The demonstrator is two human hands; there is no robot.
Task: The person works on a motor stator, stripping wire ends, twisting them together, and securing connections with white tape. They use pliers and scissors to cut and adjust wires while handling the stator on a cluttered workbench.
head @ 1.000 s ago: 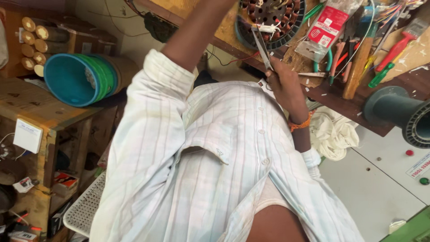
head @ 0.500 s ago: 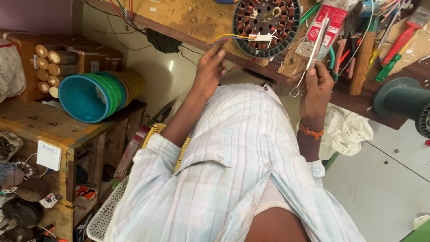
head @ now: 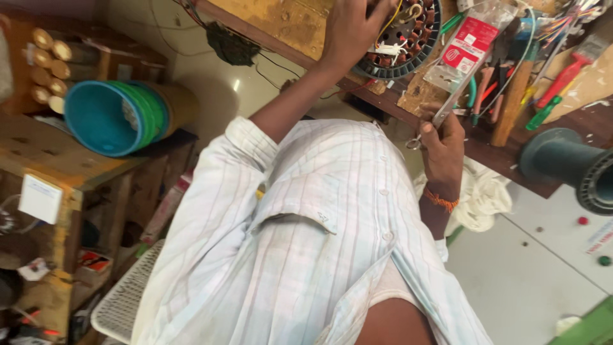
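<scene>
Up on the wooden bench (head: 281, 19), the left hand (head: 351, 29) rests on the rim of a round motor stator (head: 408, 38), a dark ring of copper windings with white ties and a yellow wire trailing from it. Its fingers are curled over the near edge of the stator, though whether that grip actually pinches a wire or only presses on the windings cannot be told, since the fingertips run out of the top of the view. The right hand (head: 444, 144) is lower, just at the front edge of the bench, its grip closed around a pair of scissors (head: 440, 118) whose metal blades point up and away toward a clear plastic packet with a red label (head: 469, 48). An orange thread band (head: 442, 199) circles that wrist. Beside the packet lie pliers with green and red handles (head: 479, 96), a wooden hammer handle (head: 511, 96), a red brush (head: 568, 70) and loose coloured wires (head: 575, 16). A grey plastic pipe (head: 568, 163) sits at the right end of the bench, and a white cloth (head: 482, 195) hangs below its edge. To the left, a stack of blue and green plastic bowls (head: 108, 118) lies on its side on a lower wooden shelf (head: 38, 160). The person wears a pale striped shirt (head: 306, 255).
</scene>
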